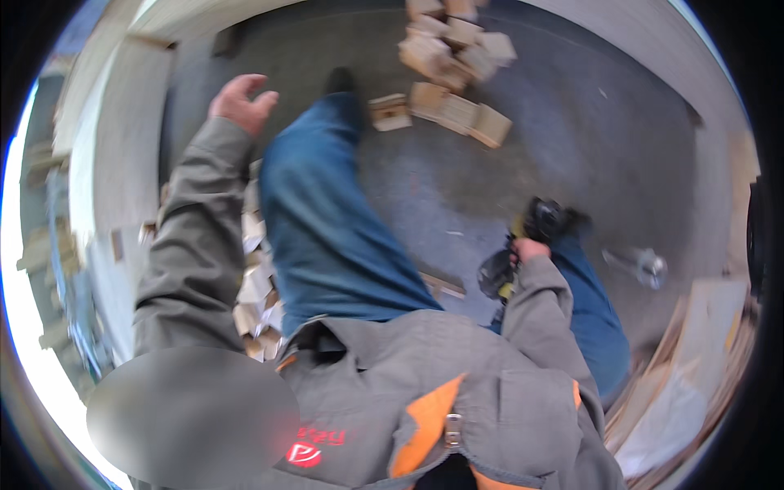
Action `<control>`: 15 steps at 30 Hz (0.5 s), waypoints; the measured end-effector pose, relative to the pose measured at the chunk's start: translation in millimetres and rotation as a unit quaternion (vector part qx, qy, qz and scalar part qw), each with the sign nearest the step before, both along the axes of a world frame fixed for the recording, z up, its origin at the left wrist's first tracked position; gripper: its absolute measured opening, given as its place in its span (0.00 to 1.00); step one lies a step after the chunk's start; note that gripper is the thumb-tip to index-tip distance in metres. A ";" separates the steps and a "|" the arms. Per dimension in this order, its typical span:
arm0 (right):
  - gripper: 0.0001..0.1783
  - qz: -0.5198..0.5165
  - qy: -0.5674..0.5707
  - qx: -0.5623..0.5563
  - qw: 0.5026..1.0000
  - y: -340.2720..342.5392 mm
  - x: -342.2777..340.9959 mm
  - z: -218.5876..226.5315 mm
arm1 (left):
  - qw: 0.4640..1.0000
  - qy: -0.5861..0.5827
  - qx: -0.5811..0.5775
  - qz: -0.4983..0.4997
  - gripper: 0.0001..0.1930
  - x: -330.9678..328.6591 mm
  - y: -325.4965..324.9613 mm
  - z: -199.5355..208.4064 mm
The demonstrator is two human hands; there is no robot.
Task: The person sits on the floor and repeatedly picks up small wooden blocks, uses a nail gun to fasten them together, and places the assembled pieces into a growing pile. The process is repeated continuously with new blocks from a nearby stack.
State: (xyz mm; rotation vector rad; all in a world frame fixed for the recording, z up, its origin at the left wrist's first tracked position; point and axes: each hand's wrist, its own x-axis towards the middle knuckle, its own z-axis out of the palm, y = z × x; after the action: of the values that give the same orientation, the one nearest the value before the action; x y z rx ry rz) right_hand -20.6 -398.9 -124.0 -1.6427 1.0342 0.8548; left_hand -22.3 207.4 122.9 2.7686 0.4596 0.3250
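My left hand (240,104) reaches forward at the upper left, beside my bent knee in blue jeans (327,204). Its fingers are slightly curled and apart, and nothing shows in them. My right hand (531,250) is wrapped round the grip of a yellow-and-black power tool (542,219), held low by my right leg. Blur hides the tool's exact kind. Ahead on the grey floor lie several light wooden blocks (457,113), some in a short row. A larger heap of wooden blocks (445,49) sits beyond them.
Pale wooden panels (122,139) stand along the left. More wood pieces (258,286) are heaped beside my left leg. A shiny silvery object (645,266) lies on the floor at right, kind unclear. Stacked boards (694,351) fill the lower right.
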 end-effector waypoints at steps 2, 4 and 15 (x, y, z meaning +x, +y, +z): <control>0.05 0.047 0.014 -0.046 0.998 4.1 3.3 6.9 | 0.999 -0.006 -0.047 -0.026 0.22 47.0 -3.1 -7.5; 0.04 0.061 0.011 -0.066 0.996 10.1 3.6 12.1 | 0.998 0.019 -0.050 -0.044 0.23 89.1 -34.6 4.0; 0.08 0.178 0.027 -0.067 0.981 -10.0 -4.3 -33.6 | 0.962 0.236 0.033 -0.135 0.36 184.7 -163.7 -135.6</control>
State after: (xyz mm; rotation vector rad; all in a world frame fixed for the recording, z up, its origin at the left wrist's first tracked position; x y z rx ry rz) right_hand -24.9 -408.9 -157.6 -1.9650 0.8606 1.0872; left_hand 162.4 43.7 -12.6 2.9154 0.1695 -0.4008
